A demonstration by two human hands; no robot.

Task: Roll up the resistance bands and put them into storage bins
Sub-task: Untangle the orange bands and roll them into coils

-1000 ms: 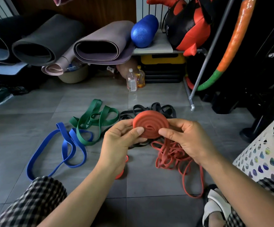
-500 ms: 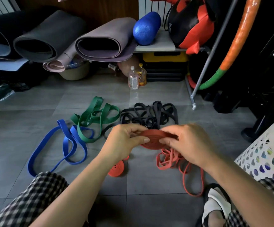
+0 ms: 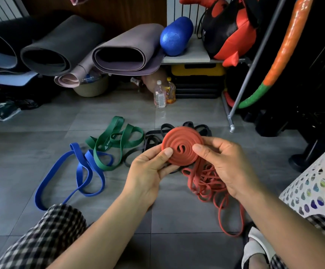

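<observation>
The left hand [image 3: 148, 171] and right hand [image 3: 227, 164] are tipping the coil [image 3: 183, 147] up from edge-on, its spiral face swinging round to the camera, and lifting it higher, in front of the black bands [image 3: 150, 139].

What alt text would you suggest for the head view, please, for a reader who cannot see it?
A person's left hand and right hand pinch a red coiled band above a tiled floor. Loose red bands, a blue band, a green band and black bands lie on it, with a white perforated basket at the right.
</observation>
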